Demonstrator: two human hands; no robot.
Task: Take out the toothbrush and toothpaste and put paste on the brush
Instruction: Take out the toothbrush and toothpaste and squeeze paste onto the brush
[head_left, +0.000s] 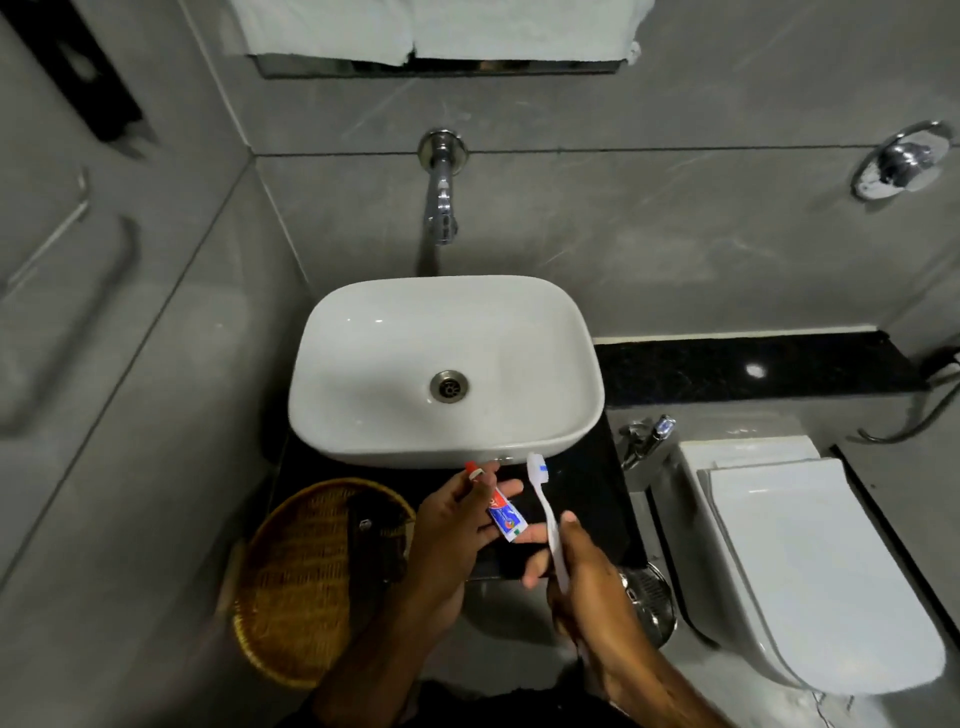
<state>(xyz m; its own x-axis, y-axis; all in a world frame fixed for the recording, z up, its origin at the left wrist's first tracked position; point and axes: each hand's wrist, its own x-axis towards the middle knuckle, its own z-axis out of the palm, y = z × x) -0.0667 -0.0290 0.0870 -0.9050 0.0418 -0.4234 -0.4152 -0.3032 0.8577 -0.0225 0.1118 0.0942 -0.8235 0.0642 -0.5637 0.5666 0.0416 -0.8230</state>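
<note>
My left hand (457, 525) holds a small toothpaste tube (504, 514), red, white and blue, with its red cap (471, 467) pointing up toward the sink. My right hand (587, 582) grips the handle of a white toothbrush (545, 509), held upright beside the tube. The brush head (537, 462), with white and blue bristles, sits just in front of the sink's near rim. Tube and brush are a little apart. I cannot tell whether the cap is on tight or loosened.
A white basin (363, 426) sits on a black counter (587, 499), with a chrome wall spout (441, 197) above it. A woven basket (306, 582) lies at the lower left. To the right stand a white toilet (810, 571) and a small tap (644, 441).
</note>
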